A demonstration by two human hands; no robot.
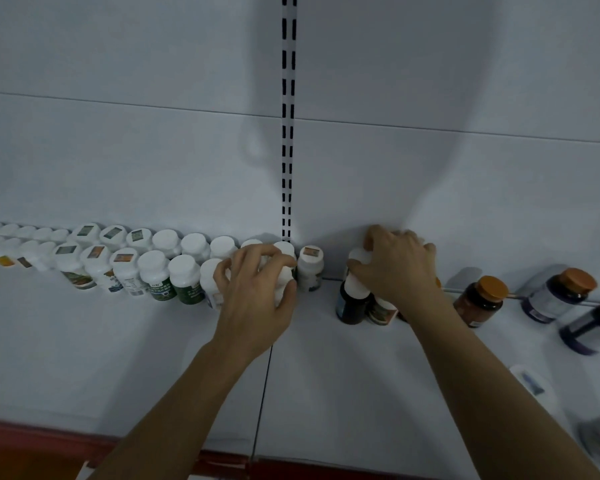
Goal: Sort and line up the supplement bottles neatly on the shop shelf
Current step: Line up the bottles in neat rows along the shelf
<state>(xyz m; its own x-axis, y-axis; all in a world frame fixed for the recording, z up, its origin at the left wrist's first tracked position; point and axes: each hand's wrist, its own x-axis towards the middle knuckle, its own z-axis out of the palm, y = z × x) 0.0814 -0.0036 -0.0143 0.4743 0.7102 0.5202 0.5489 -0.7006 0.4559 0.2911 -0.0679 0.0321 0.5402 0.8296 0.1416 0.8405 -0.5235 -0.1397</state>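
Two rows of white-capped supplement bottles [153, 268] run along the back of the white shelf [153, 358] from the far left to the middle. My left hand [257, 292] is closed around a white bottle [284, 289] at the right end of the front row. Just right of it stands one white bottle [310, 268] with a label on its cap. My right hand [395, 265] grips a small cluster of bottles [355, 292] with white caps, one dark-bodied, near the back wall. Its fingers hide the ones behind.
Right of my right hand stand a brown bottle [480, 301] with an orange cap and dark purple bottles [558, 296] with orange caps, one [589, 327] lying tilted. A slotted upright [288, 116] runs up the back wall. A red strip [49, 434] edges the shelf front.
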